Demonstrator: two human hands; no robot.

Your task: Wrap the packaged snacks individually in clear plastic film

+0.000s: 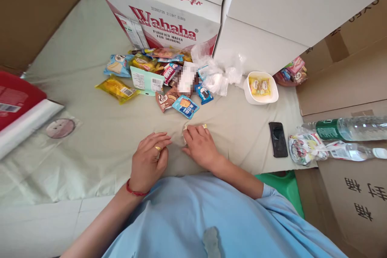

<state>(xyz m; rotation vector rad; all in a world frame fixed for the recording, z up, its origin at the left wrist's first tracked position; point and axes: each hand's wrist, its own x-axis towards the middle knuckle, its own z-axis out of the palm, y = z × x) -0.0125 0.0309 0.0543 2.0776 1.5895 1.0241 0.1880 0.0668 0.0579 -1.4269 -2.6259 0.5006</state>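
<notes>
My left hand (pixel 149 161) rests on the pale green cloth (pixel 90 100) with its fingers curled in, a gold ring on one finger and a red cord at the wrist. Whatever it holds is hidden. Close beside it, my right hand (pixel 201 145) lies palm down with the fingers closed over a small yellowish snack packet (pixel 185 129) whose edges peek out. A pile of wrapped snacks (pixel 157 76) lies farther back, with a blue packet (pixel 185 106) nearest my hands.
A white bowl (pixel 260 98) holds yellow packets. A black phone (pixel 278 139) lies to the right, next to two lying water bottles (pixel 347 129) and a crumpled wrapper (pixel 302 149). A Wahaha carton (pixel 169 12), white boxes and brown cartons ring the cloth. A clear bag (pixel 217 74) sits behind.
</notes>
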